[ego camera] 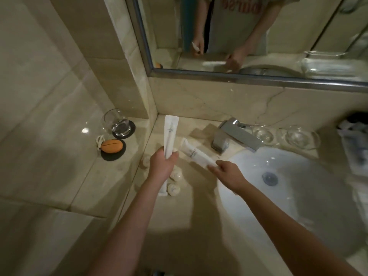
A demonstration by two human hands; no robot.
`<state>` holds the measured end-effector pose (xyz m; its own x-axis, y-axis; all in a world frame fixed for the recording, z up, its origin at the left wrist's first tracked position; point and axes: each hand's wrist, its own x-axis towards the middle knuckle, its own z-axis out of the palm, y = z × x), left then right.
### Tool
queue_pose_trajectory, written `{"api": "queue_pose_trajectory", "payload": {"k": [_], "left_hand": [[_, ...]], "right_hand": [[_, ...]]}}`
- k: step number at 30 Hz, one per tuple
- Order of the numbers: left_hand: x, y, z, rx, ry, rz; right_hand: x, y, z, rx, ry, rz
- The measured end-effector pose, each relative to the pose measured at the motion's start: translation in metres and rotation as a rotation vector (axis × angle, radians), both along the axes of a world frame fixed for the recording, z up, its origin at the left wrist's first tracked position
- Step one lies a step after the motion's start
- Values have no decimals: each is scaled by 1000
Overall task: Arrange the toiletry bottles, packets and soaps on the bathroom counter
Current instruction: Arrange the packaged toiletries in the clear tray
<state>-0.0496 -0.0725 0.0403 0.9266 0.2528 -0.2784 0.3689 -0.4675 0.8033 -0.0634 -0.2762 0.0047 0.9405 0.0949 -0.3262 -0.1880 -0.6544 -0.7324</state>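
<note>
At mid-frame the left hand (164, 166) gripped a flat, smooth white packet (170, 132) pointing toward the top, while the right hand (229, 174) pinched a white tube (194, 153) slanting upper-left.

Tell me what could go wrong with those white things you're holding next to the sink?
The right hand pinches the slanted white tube only by its end, right beside the sink; it might slip and roll into the basin. The left hand holds the upright white packet above the round soaps; lowering it carelessly could knock them out of place.
</note>
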Motion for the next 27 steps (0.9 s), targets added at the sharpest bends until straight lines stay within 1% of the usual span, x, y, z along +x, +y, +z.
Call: {"api": "queue_pose_trajectory", "payload": {"k": [3, 6, 10, 13, 15, 19, 22, 24, 27], "left_hand": [[-10, -21, 3, -79, -24, -46], [-21, -50, 8, -120, 4, -126], [-36, -96, 11, -81, 38, -216], [-50, -132, 9, -101, 43, -240], [-61, -158, 7, -153, 48, -229], [-86, -209, 5, -238, 93, -200], [-104, -246, 6, -314, 147, -197], [-113, -268, 7, -326, 174, -233], [-123, -298, 6, -323, 198, -316]], "right_hand": [[-28, -28, 9, 67, 36, 3], [-52, -57, 13, 58, 48, -11], [-81, -104, 16, -61, 24, -54], [-100, -137, 16, -193, -4, -101], [-111, -155, 15, -255, -44, -119], [-134, -184, 15, -241, -192, -136], [-151, -206, 8, -348, -315, -95], [-162, -225, 6, -375, -356, -136], [-180, -256, 8, -409, -354, -179]]}}
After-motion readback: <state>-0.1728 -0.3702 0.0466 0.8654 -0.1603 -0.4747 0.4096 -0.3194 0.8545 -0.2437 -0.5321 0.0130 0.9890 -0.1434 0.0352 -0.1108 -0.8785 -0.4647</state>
